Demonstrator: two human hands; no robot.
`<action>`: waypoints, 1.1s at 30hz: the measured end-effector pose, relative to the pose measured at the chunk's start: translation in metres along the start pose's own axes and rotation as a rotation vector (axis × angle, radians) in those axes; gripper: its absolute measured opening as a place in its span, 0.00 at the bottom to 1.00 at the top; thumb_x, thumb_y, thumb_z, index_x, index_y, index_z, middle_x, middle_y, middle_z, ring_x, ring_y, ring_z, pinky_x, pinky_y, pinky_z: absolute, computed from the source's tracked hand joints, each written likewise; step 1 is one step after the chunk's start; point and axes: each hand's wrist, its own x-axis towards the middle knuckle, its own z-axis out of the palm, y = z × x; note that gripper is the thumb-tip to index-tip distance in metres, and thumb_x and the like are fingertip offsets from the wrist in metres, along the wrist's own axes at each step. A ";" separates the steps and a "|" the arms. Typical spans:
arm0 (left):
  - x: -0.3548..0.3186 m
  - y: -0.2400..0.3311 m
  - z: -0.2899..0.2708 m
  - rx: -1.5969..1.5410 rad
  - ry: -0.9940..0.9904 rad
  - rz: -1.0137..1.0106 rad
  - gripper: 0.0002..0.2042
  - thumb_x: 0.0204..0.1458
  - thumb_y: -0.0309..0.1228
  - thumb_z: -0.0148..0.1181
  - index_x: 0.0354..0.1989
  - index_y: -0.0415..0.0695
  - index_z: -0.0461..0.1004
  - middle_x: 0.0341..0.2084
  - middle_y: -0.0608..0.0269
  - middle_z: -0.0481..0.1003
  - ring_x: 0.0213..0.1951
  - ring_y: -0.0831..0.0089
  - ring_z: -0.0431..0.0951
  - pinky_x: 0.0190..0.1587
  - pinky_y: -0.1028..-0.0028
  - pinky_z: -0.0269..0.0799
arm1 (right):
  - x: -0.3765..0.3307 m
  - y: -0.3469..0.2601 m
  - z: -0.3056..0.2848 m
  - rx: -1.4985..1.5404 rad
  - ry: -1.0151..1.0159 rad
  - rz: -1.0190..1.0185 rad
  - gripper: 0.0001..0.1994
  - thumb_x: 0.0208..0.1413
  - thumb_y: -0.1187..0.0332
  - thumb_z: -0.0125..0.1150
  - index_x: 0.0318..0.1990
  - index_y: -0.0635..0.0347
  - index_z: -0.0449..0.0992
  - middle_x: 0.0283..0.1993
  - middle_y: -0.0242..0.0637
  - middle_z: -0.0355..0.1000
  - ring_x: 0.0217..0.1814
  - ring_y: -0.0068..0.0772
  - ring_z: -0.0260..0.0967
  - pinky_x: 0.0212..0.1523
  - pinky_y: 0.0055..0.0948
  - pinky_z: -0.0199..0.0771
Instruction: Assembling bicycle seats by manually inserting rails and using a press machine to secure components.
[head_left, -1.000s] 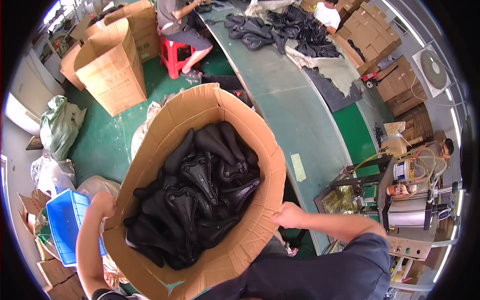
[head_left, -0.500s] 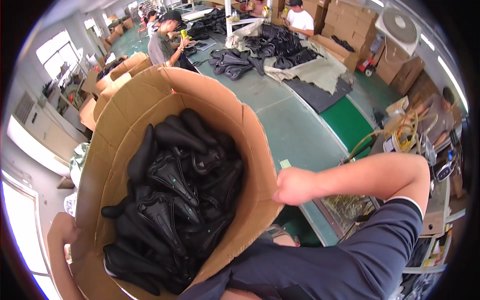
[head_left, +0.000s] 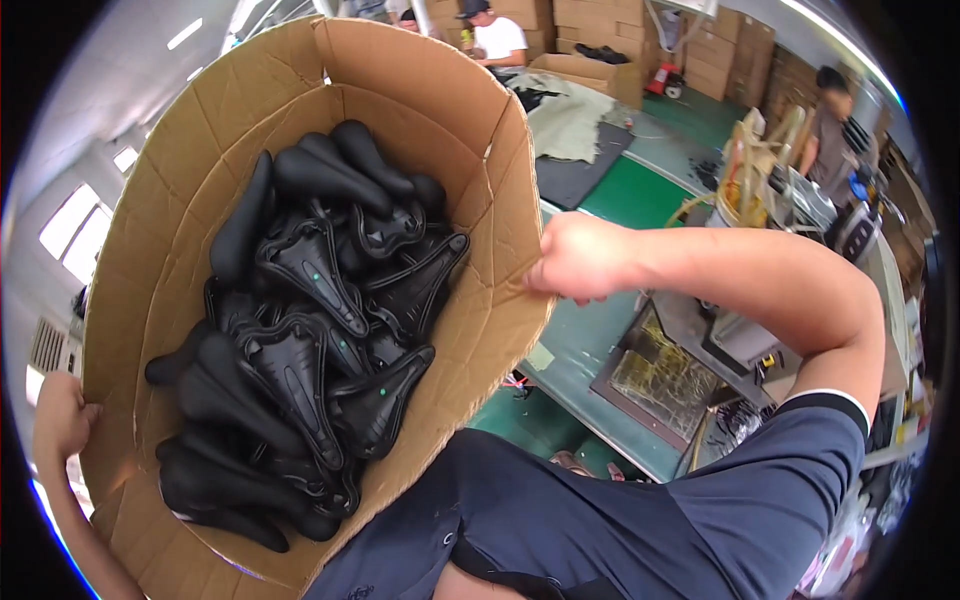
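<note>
A big open cardboard box (head_left: 500, 230) fills the left and middle of the view, tilted so its inside shows. Black bicycle saddles (head_left: 290, 370) lie heaped in it, some with smooth tops up, others showing ribbed undersides with small green dots. My left hand (head_left: 68, 418) is closed on the box's left wall. On the opposite side, my right hand (head_left: 580, 258) grips the right rim, fingers curled over the edge. Both arms are spread wide around the box, which is close against my body. The box's bottom is hidden under the saddles.
Beyond the box stands a long green-topped worktable (head_left: 590, 340) with a dark mat (head_left: 590, 175) and pale cloth (head_left: 570, 120). A framed panel (head_left: 655, 375) lies at its near end. Co-workers (head_left: 500, 38) are at the back and right; stacked cartons (head_left: 600, 25) line the far wall.
The box, held in both hands, has come up higher and nearer in the view. My view has swung, so the worktable now appears farther right and the saddle heap on it is mostly hidden.
</note>
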 end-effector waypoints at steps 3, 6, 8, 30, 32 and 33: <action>0.079 0.033 0.016 0.043 0.035 0.093 0.11 0.35 0.23 0.73 0.19 0.32 0.74 0.21 0.37 0.72 0.30 0.36 0.75 0.34 0.50 0.73 | 0.011 0.045 0.006 0.119 0.105 0.143 0.19 0.65 0.57 0.63 0.36 0.70 0.83 0.23 0.39 0.76 0.22 0.30 0.76 0.21 0.33 0.77; 0.161 0.077 0.037 -0.035 0.002 0.228 0.12 0.34 0.26 0.75 0.20 0.32 0.76 0.23 0.37 0.75 0.32 0.37 0.79 0.37 0.52 0.77 | 0.014 0.079 0.035 0.309 0.276 0.287 0.20 0.67 0.57 0.63 0.36 0.70 0.83 0.22 0.38 0.75 0.20 0.29 0.74 0.20 0.33 0.77; 0.204 0.067 0.063 0.030 0.036 0.262 0.11 0.34 0.26 0.76 0.21 0.34 0.78 0.23 0.38 0.76 0.34 0.37 0.79 0.38 0.52 0.77 | 0.008 0.080 0.046 0.474 0.381 0.320 0.19 0.64 0.59 0.62 0.32 0.71 0.81 0.23 0.40 0.75 0.19 0.33 0.75 0.21 0.36 0.79; 0.617 0.035 0.062 0.185 0.595 0.624 0.19 0.26 0.33 0.84 0.16 0.36 0.76 0.22 0.40 0.74 0.32 0.37 0.76 0.36 0.49 0.70 | 0.110 -0.050 0.278 1.333 0.870 0.498 0.14 0.70 0.67 0.58 0.45 0.71 0.85 0.36 0.36 0.83 0.36 0.23 0.78 0.39 0.29 0.79; 0.649 0.029 0.079 0.132 0.554 0.669 0.16 0.31 0.32 0.81 0.19 0.36 0.77 0.24 0.40 0.75 0.33 0.37 0.76 0.37 0.49 0.71 | 0.132 -0.058 0.282 1.240 1.038 0.356 0.14 0.68 0.68 0.58 0.48 0.71 0.84 0.44 0.43 0.82 0.47 0.32 0.78 0.50 0.33 0.78; 0.667 0.026 0.093 0.066 0.514 0.690 0.13 0.36 0.30 0.78 0.21 0.37 0.78 0.26 0.40 0.76 0.34 0.36 0.76 0.38 0.49 0.71 | 0.139 -0.062 0.281 1.183 1.117 0.286 0.14 0.67 0.68 0.59 0.50 0.71 0.83 0.49 0.46 0.81 0.52 0.36 0.79 0.55 0.34 0.77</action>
